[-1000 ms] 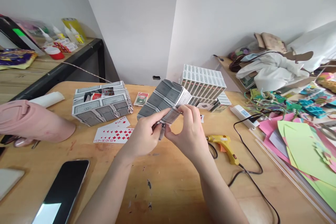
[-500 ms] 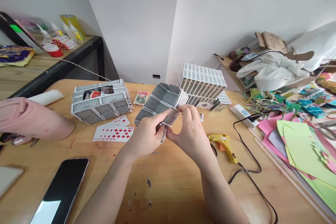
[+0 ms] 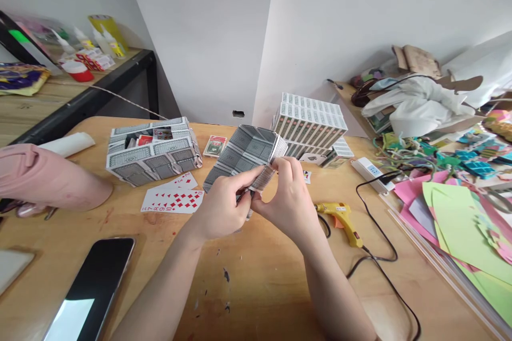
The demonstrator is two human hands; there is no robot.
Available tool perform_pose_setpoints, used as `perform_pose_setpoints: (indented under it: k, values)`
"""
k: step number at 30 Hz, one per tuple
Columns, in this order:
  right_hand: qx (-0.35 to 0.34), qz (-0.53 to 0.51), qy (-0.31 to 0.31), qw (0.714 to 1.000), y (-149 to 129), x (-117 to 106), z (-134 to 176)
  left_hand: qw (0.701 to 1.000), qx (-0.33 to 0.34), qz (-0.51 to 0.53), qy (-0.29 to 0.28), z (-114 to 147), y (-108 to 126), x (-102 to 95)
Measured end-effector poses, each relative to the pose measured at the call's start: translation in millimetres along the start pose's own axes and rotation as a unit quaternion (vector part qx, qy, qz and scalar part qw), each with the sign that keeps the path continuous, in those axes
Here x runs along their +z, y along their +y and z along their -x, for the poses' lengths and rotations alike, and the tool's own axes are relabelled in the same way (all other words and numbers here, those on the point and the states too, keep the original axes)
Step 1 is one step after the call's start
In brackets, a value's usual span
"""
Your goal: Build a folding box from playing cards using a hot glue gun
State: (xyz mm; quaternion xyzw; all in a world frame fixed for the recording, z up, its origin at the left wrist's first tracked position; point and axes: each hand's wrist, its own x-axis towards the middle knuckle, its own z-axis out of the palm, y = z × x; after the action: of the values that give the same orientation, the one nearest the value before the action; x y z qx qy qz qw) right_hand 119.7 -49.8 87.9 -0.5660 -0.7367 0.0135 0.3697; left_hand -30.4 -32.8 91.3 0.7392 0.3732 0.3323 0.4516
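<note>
A box made of playing cards (image 3: 248, 149), grey patterned backs outward, is held tilted above the middle of the table. My left hand (image 3: 226, 202) grips its near edge, thumb lying along the side. On the right end, my right hand (image 3: 290, 200) pinches the same box with bent fingers and thumb close to the left thumb. What lies between the thumbs is mostly hidden. Behind my left hand stands a larger playing-card box (image 3: 154, 154) with an opening in its top. Several diamond cards (image 3: 174, 200) lie face up before it. A yellow glue gun (image 3: 342, 221) rests right of my right hand.
Stacked card packs (image 3: 310, 120) stand at the back, near a single card pack (image 3: 215, 146). A phone (image 3: 94, 282) and a pink bottle (image 3: 56, 178) occupy the left. To the right are a power strip (image 3: 372, 170), a black cord (image 3: 390, 261) and coloured paper (image 3: 464, 229).
Both hands keep their grip on the playing-card box, which has barely moved. The view has shifted slightly.
</note>
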Motion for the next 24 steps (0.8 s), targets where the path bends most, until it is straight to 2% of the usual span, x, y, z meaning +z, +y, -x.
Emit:
perform_pose_setpoints:
  k: [7,15,20,24]
  values:
    - [-0.002,0.003,-0.013,1.0,-1,-6,0,0.999,-0.025,-0.01,0.019,0,-5,0.6]
    - [0.026,-0.001,-0.024,0.999,7,-18,0,0.998,-0.007,-0.058,0.032,-3,-3,9.2]
    - [0.053,-0.007,-0.034,0.998,9,-16,-2,0.996,-0.006,-0.079,0.031,-2,-3,9.6]
    - [0.043,-0.008,-0.021,0.999,7,-12,-2,0.997,0.0,-0.067,0.042,-1,-4,7.7]
